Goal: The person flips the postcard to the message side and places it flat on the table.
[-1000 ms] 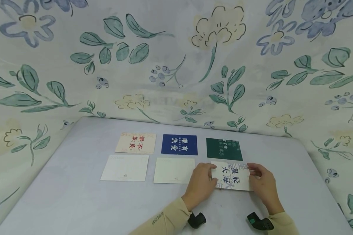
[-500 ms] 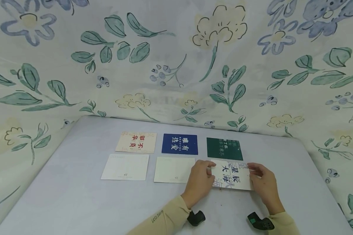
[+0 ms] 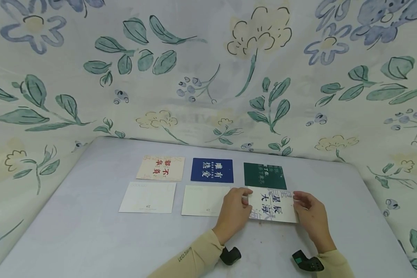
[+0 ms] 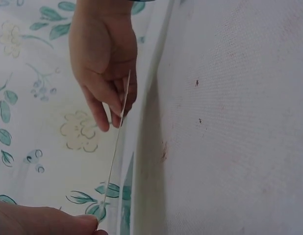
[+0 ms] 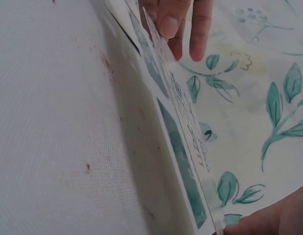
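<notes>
A white postcard (image 3: 272, 204) with dark blue characters is held between my two hands in the head view. My left hand (image 3: 233, 211) pinches its left edge and my right hand (image 3: 313, 214) pinches the right edge. In the left wrist view the postcard (image 4: 112, 156) appears edge-on, raised off the table, between the left thumb (image 4: 85, 224) and the right hand (image 4: 107, 54). In the right wrist view the printed postcard (image 5: 183, 112) is tilted, a gap showing under it. A dark green card (image 3: 265, 175) lies just beyond it.
Farther left lie a blue card (image 3: 212, 170) and a cream card with red characters (image 3: 160, 168). Two pale, nearly blank cards (image 3: 147, 197) (image 3: 203, 200) form the nearer row; the left hand partly covers one. Floral cloth (image 3: 208, 77) hangs behind the white table (image 3: 90, 231).
The postcard has shifted slightly left and away from me, towards the green card. My left hand moved a little with it, its grip on the edge slightly altered. The other cards stay put.
</notes>
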Tool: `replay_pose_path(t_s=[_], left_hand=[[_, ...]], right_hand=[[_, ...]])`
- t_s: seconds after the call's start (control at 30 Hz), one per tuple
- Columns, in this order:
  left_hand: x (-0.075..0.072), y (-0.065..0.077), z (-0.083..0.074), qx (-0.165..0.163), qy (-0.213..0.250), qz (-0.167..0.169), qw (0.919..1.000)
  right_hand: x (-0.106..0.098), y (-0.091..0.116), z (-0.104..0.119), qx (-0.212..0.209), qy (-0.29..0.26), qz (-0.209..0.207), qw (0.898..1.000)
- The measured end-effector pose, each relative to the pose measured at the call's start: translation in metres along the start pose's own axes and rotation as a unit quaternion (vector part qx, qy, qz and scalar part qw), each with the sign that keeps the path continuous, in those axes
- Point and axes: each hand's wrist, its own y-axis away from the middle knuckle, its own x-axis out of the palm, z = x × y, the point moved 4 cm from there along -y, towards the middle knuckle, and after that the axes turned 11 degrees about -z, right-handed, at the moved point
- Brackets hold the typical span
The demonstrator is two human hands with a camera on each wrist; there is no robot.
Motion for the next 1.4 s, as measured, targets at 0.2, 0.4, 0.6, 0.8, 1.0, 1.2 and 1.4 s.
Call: replay_pose_path(t_s=[0.2,0.4,0.6,0.8,1.0,1.2,1.4], left_hand=[[0.0,-0.0007,0.001,0.001,0.001,-0.006,1.0],[0.0,-0.0013,0.0014,-0.007,0.003,-0.007,1.0],[0.0,-0.0016,0.0013,-0.015,0.008,-0.01,0.9998],[-0.0003,-0.0015,0.0009,-0.019,0.015,-0.01,0.9997],[0.0003,-0.0031,0.0022,-0.013,0.027,-0.013,0.9995],[0.0001,-0.004,0.0028,-0.013,0.024,-0.022,0.9994],[-0.0024,-0.0041,0.0019,-0.012,0.03,-0.031,0.999]], right_hand=[[-0.0002,0.0,-0.0009,0.002,0.003,-0.007,1.0],[-0.0002,-0.0008,-0.0018,0.012,0.008,-0.005,1.0],[-0.001,0.0003,-0.0004,0.03,0.014,-0.006,0.999],[-0.0007,-0.0001,-0.0024,0.03,0.021,-0.011,0.999],[0.0005,-0.0014,-0.005,0.022,0.02,-0.013,0.999],[0.0004,-0.0014,-0.0048,0.019,0.009,-0.013,1.0],[-0.0006,-0.0007,-0.0013,0.009,-0.004,-0.012,1.0]])
